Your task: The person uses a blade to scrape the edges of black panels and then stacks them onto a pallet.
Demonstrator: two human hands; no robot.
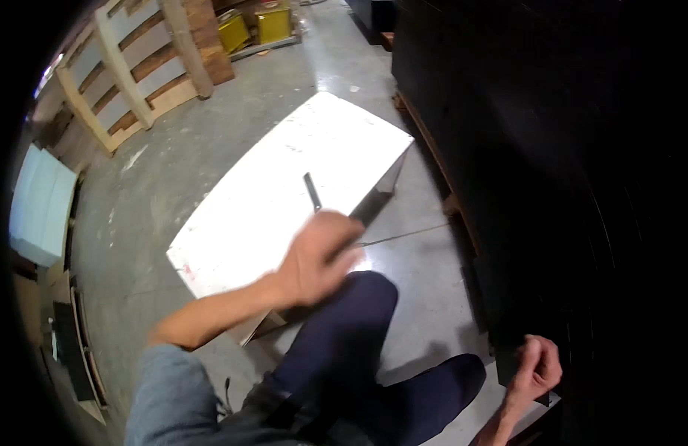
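My left hand [323, 250], smeared by motion, hangs over the near right edge of a low white table [262, 186], above my bent knee. Its thumb and fingers point right, and I cannot tell whether they hold anything. Just past its knuckles is a thin dark bar-shaped object [311, 190] over the white top; whether it touches the hand is unclear. At lower right my right hand [536, 369] is closed with its fingers curled in, beside a tall black stack or panel [463, 97]. What those fingers hold, if anything, is hidden.
Wooden pallets [147, 63] lean at the far left, with yellow cans [273, 24] beyond them. A pale blue stack of sheets [45, 201] stands at left. Wooden pallet edges [433, 156] show under the black mass on the right. The floor [136, 215] is grey concrete.
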